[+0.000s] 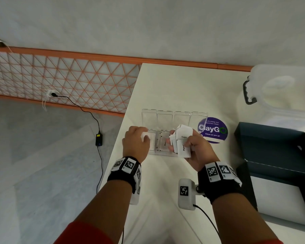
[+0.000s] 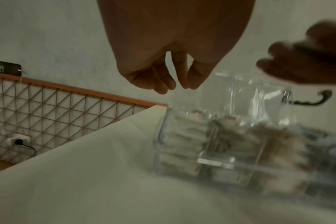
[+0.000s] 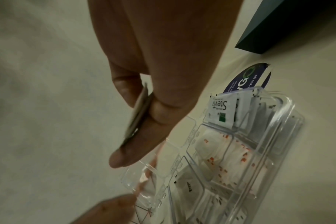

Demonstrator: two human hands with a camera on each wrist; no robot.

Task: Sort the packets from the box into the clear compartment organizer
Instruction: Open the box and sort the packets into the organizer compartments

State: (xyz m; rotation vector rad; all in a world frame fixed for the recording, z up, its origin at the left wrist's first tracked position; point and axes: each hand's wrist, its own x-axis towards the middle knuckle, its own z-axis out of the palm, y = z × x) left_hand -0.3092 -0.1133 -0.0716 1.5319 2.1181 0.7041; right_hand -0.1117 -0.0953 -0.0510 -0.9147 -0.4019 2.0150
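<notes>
The clear compartment organizer (image 1: 165, 118) lies on the white table with its lids tipped open at the back. My left hand (image 1: 144, 138) hovers over its leftmost compartment and pinches a white packet (image 1: 145, 135); in the left wrist view its fingertips (image 2: 163, 89) point down, close together. My right hand (image 1: 180, 147) holds a bunch of white packets (image 1: 182, 140) marked Sugar and Pepper above the organizer's right half. In the right wrist view these packets (image 3: 138, 116) show edge-on between thumb and fingers. Stevia packets (image 3: 220, 109) and red-printed packets (image 3: 219, 151) fill other compartments.
The dark blue box (image 1: 271, 147) stands open at the right, with a clear lidded tub (image 1: 280, 88) behind it. A purple round sticker (image 1: 212, 131) lies beside the organizer. The table's left edge (image 1: 120, 138) runs close to my left hand.
</notes>
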